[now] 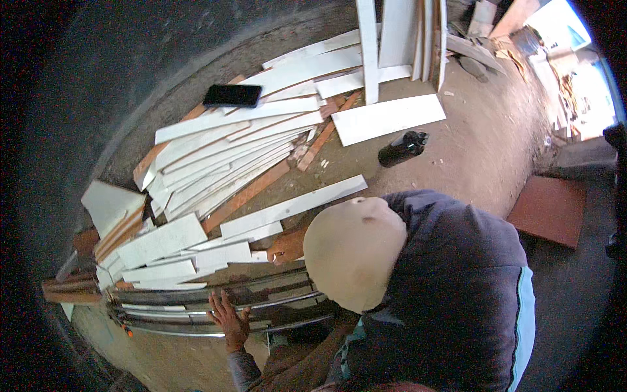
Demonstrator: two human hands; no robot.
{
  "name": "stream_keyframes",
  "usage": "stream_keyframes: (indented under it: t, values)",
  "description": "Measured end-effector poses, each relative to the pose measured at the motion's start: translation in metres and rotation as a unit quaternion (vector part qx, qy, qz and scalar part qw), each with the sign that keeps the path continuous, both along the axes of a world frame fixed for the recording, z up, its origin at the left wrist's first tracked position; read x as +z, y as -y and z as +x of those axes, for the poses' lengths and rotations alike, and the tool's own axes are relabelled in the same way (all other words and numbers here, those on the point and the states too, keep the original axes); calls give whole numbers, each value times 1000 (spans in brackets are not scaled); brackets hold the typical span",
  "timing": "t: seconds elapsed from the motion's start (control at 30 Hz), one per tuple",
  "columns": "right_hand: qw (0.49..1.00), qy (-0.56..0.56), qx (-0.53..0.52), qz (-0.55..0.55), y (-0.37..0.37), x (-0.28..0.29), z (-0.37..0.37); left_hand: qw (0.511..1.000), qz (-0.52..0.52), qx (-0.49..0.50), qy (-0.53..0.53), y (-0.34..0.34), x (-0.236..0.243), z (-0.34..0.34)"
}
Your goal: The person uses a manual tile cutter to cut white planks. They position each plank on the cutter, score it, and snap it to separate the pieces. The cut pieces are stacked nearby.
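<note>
My left hand comes in from the lower edge in a grey sleeve. Its fingers are spread and the back of the hand faces up. It lies over a long metal-edged frame of dark strips and shiny rails; whether it presses on the frame I cannot tell. Close on the right a co-worker in a dark jacket with light blue trim bends over. The co-worker's pale, rounded head hides the frame's right end, and the co-worker's hands are out of sight. My right hand does not show.
Beyond the frame lies a pile of white-faced board strips, with a black phone on top. A dark bottle lies near a white board. Tall boards stand at the back. A reddish-brown panel lies at the right.
</note>
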State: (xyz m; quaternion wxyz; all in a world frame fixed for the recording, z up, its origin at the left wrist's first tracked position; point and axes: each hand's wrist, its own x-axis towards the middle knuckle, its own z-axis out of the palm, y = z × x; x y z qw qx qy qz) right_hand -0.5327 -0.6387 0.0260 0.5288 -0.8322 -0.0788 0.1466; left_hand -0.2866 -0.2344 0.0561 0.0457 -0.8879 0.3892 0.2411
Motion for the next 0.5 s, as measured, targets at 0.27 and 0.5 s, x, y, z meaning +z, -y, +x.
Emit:
stream_keyframes:
  t: [0.27,0.5]
  values:
    - [986,25,-130,97,56,35,-20,996,63,-29,-52,-24,-18,23]
    - [949,-77,-239,189,207,136,-90,977,38,-99,-182,-32,-3,71]
